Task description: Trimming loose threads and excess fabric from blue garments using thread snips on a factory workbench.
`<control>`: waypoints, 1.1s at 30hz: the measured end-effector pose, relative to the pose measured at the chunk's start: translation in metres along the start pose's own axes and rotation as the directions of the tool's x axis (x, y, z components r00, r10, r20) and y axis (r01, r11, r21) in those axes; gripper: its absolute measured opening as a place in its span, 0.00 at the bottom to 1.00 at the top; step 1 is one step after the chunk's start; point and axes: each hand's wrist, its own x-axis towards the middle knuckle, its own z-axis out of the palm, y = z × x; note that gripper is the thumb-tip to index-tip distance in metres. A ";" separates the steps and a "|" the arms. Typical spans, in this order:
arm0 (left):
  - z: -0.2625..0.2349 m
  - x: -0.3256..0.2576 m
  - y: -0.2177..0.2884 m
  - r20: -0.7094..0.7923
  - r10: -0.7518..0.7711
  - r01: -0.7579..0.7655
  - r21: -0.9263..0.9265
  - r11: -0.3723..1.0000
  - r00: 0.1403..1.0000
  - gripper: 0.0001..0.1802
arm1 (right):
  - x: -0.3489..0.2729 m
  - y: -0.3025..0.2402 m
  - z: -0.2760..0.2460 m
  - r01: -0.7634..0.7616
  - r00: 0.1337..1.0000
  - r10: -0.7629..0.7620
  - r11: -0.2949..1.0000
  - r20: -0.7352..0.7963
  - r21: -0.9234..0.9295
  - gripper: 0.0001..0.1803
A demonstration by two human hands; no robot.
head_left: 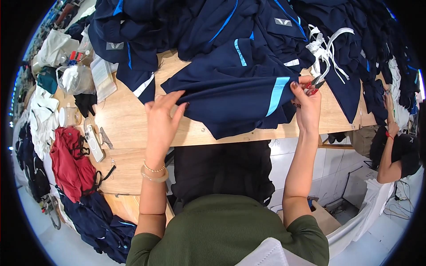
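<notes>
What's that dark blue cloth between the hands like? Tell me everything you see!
The dark blue cloth looks like smooth, soft fabric, with a light blue band near its right end. It's spread sideways, lightly creased, along the front of the wooden table. The left hand touches its left side; the right hand pinches its right end.

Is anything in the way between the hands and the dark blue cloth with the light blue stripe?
No, nothing visible is in the way. The left hand touches the dark blue cloth on its left side, and the right hand pinches it farther right while also holding a small cutting tool.
</notes>
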 end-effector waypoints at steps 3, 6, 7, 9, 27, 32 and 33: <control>0.031 -0.031 -0.003 0.012 -0.043 0.043 -0.066 0.997 0.999 0.17 | -0.008 0.009 -0.005 0.106 0.991 -0.094 0.984 0.090 -0.142 0.07; 0.044 -0.046 0.011 0.055 -0.281 0.280 -0.390 0.877 0.958 0.18 | -0.014 0.020 -0.018 0.175 0.979 -0.137 0.945 0.153 -0.275 0.12; 0.047 -0.048 0.017 0.164 -0.462 0.450 -0.640 0.622 0.872 0.18 | -0.015 0.022 -0.022 0.166 0.981 -0.124 0.936 0.151 -0.311 0.12; 0.047 -0.047 0.024 0.276 -0.546 0.456 -0.861 0.225 0.791 0.18 | -0.018 0.026 -0.024 0.153 0.983 -0.107 0.926 0.149 -0.344 0.11; 0.042 -0.041 0.027 0.635 -0.409 0.286 -0.710 -0.644 0.655 0.12 | -0.055 0.045 0.101 0.675 0.738 -0.435 0.441 0.516 -0.592 0.15; 0.030 -0.032 0.039 0.589 -0.431 0.265 -0.751 -0.605 0.684 0.09 | -0.062 0.014 0.081 0.600 0.799 -0.410 0.593 0.440 -0.537 0.15; 0.024 -0.030 0.047 0.584 -0.394 0.260 -0.737 -0.623 0.710 0.08 | -0.064 0.010 0.077 0.552 0.826 -0.354 0.665 0.439 -0.503 0.16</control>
